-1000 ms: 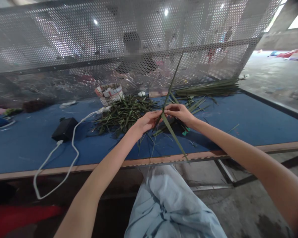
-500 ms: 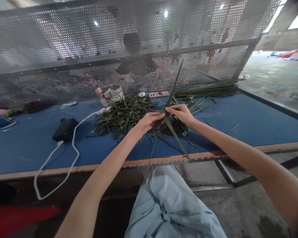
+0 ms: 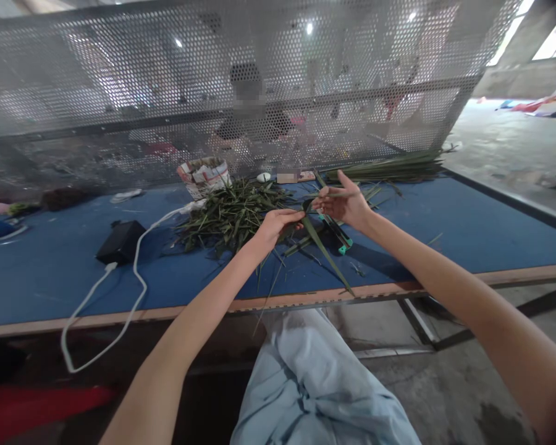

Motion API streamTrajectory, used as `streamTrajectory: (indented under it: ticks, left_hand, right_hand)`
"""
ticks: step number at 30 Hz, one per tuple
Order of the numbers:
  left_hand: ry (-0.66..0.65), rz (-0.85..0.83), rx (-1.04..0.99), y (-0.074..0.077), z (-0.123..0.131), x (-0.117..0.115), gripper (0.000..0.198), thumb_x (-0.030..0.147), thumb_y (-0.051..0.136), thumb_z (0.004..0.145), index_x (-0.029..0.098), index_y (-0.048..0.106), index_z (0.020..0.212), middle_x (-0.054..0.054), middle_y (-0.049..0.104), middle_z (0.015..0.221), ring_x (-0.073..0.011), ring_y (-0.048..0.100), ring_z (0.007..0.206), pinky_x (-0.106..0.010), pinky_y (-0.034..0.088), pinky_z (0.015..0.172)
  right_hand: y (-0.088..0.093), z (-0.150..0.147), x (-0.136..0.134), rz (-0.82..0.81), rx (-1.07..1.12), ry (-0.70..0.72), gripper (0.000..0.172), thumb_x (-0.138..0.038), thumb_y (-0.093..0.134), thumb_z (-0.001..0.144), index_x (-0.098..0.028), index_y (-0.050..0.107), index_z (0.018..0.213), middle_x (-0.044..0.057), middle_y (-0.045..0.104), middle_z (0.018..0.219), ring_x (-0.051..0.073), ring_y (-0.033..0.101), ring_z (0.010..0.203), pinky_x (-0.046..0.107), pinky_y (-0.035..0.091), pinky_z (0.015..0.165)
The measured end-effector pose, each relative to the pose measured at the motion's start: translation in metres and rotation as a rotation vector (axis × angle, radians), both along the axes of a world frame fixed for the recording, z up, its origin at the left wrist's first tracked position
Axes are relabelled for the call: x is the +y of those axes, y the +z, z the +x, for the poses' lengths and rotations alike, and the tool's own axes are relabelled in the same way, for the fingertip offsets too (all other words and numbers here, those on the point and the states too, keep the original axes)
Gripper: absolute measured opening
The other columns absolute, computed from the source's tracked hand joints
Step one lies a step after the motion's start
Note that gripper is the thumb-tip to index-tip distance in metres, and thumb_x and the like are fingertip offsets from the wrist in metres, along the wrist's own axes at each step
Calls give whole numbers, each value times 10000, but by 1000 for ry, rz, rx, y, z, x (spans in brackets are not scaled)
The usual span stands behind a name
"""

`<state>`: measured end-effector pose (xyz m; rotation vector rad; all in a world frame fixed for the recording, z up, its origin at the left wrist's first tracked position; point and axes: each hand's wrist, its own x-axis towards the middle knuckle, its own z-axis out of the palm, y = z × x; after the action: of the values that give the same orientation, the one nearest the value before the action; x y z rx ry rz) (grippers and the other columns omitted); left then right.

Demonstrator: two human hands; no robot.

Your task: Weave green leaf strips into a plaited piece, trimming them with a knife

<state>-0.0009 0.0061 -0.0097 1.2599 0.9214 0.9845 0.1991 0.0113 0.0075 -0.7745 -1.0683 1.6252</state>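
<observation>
My left hand (image 3: 278, 222) pinches a long green palm leaf strip (image 3: 324, 250) whose free end slants down over the table's front edge. Just right of it, my right hand (image 3: 345, 201) also holds the strip's upper part between thumb and fingers, with the index finger raised and the other fingers loosely spread. Both hands hover over the blue table (image 3: 50, 272). Under my right hand lies a tool with green handles (image 3: 338, 235). A heap of cut leaf scraps (image 3: 231, 213) lies just left of my left hand.
A perforated metal screen (image 3: 120, 93) stands behind the table, with a person seated beyond it. A bundle of long leaves (image 3: 393, 165) lies at the back right. A black adapter (image 3: 120, 241) with white cable (image 3: 134, 278) lies left, near a paper-wrapped basket (image 3: 204, 175).
The leaf's upper end, which stood up against the screen, has been folded down out of sight. My right hand rose a little and opened its fingers; my left hand stayed put.
</observation>
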Motion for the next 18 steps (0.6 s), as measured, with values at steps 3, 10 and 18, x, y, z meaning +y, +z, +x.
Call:
streamTrajectory:
  ticks: [3, 10, 18]
  left_hand:
    - [38, 25, -35, 1, 0, 0, 145, 239, 803, 650, 128, 709, 655, -21, 651, 610, -105, 579, 573, -259, 470, 653]
    - [113, 44, -23, 5, -1, 0, 114, 210, 760, 693, 134, 694, 640, -24, 644, 598, -117, 586, 575, -278, 469, 669]
    - [106, 52, -30, 7, 0, -3, 138, 226, 774, 677, 127, 685, 641, -20, 632, 582, -116, 580, 570, -274, 463, 648]
  right_hand:
    - [-3, -3, -1, -11, -57, 67, 64, -175, 545, 908, -166, 570, 849, 23, 693, 768, 68, 590, 537, 145, 471, 440]
    - [-2, 0, -3, -79, -93, 423, 370, -385, 252, 1037, -191, 447, 789, -112, 252, 408, 52, 115, 287, 146, 192, 269]
    - [1, -2, -8, -268, 37, 510, 384, -268, 143, 1036, -218, 307, 692, -89, 226, 439, 70, 128, 315, 155, 194, 272]
